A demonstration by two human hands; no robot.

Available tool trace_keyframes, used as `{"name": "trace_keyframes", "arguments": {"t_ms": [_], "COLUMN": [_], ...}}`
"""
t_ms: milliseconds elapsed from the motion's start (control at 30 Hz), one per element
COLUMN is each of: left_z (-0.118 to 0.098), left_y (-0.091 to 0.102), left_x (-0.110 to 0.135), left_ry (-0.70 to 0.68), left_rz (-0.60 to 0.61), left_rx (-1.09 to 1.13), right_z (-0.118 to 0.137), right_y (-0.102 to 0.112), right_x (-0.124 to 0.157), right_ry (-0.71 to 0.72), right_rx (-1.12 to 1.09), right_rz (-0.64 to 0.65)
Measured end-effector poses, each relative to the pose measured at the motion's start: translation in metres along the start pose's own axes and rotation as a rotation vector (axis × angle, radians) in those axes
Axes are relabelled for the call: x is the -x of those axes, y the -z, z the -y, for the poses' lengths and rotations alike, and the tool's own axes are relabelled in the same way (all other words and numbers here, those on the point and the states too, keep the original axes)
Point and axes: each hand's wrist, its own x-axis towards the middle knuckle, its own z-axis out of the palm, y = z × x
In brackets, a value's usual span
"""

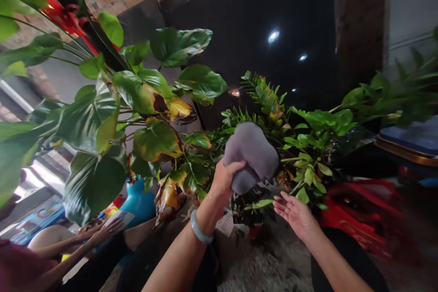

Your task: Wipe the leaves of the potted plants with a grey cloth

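My left hand (pixel 226 175), with a pale bangle (pixel 200 228) on its wrist, is closed on a soft grey fabric bundle (pixel 255 150). The thumb presses on its near side, and the bundle bulges to the right; whether it is a folded cloth or a padded piece, I cannot tell. Low to the right, my right hand (pixel 292 212) is open, palm turned up and fingers stretched toward a long green leaf (pixel 262 204). Behind the bundle stand green potted plants (pixel 267 100), some leaves yellowed. Their pots are mostly hidden.
A large broad-leaved plant (pixel 92 118) with browned leaves fills the left. Below it, another person's hands (pixel 106 230) hold something pale near a blue rounded object (pixel 138 200). Red bags (pixel 366 214) lie at right, below a blue-topped stool (pixel 410 139). A dark glossy panel (pixel 246 23) stands behind.
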Motion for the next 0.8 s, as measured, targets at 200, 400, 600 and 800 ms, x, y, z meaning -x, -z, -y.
{"name": "trace_keyframes", "arguments": {"t_ms": [200, 400, 600, 800], "left_z": [0.037, 0.042, 0.002, 0.054], "left_y": [-0.012, 0.02, -0.007, 0.001], "left_x": [-0.019, 0.028, -0.021, 0.003], "left_ry": [0.073, 0.335, -0.083, 0.234], "left_rz": [-0.086, 0.156, -0.015, 0.012], "left_rx": [-0.149, -0.251, -0.064, -0.185], "right_z": [0.001, -0.007, 0.002, -0.002], "right_y": [-0.005, 0.003, -0.007, 0.001], "right_x": [0.003, -0.004, 0.005, 0.005], "right_ry": [0.016, -0.038, -0.027, -0.023], "right_rx": [0.012, 0.045, 0.054, 0.064], "right_rz": [0.008, -0.033, -0.066, -0.062]}}
